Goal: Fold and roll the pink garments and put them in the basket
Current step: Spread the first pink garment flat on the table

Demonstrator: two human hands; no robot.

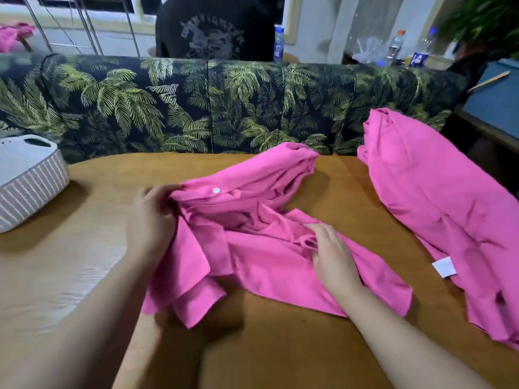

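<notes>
A crumpled pink garment (252, 237) with a white button lies on the middle of the wooden table (98, 209). My left hand (150, 220) grips its left edge, fingers curled into the cloth. My right hand (331, 254) rests on the garment's right part, and its fingertips pinch a fold. A second pink garment (438, 209) with a white tag lies spread at the table's right side, apart from both hands. The white ribbed basket (31, 186) stands at the table's left edge, and what lies inside it is hidden.
A sofa back (224, 108) with a palm-leaf print runs behind the table. Beyond it a person in a dark top (213, 29) faces away. Bottles (394, 46) stand at the back right. More pink cloth (11, 35) lies far left. A blue surface (494, 105) is at right.
</notes>
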